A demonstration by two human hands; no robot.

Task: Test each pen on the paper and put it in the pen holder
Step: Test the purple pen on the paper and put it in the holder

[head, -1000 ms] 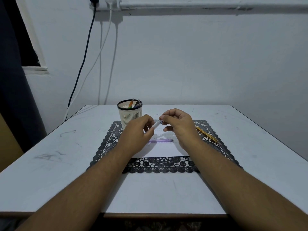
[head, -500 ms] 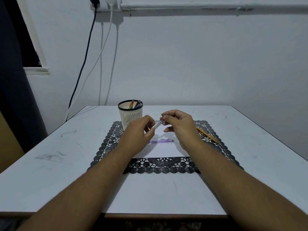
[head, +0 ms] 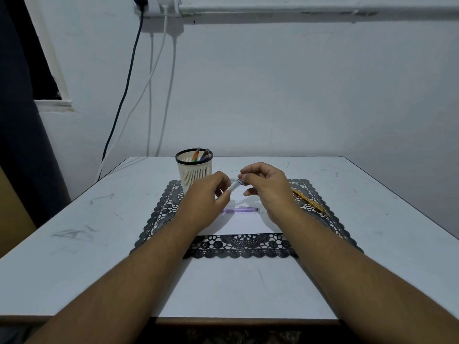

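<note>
- The white bench point(head: 74, 244) is covered at its middle by a black lace mat point(head: 159, 219).
- A sheet of paper point(head: 244, 223) is laid on the mat; a purple pen point(head: 239, 210) lies across it.
- The pen holder point(head: 194, 170) stands at the mat's far left corner, with several pens point(head: 200, 155) held upright inside.
- A clear pen point(head: 234, 186) is raised above the paper, its near end pinched by the left hand point(head: 206, 202) and its far end by the right hand point(head: 267, 187).
- A yellow pen point(head: 310, 202) lies on the mat at the right.

Not much going on here tbh. Right hand point(head: 267, 188) has shifted a touch away from the left hand point(head: 207, 199), so a bit more of the clear pen point(head: 234, 186) shows between them than a second ago. Both are pinching it like before.
</note>
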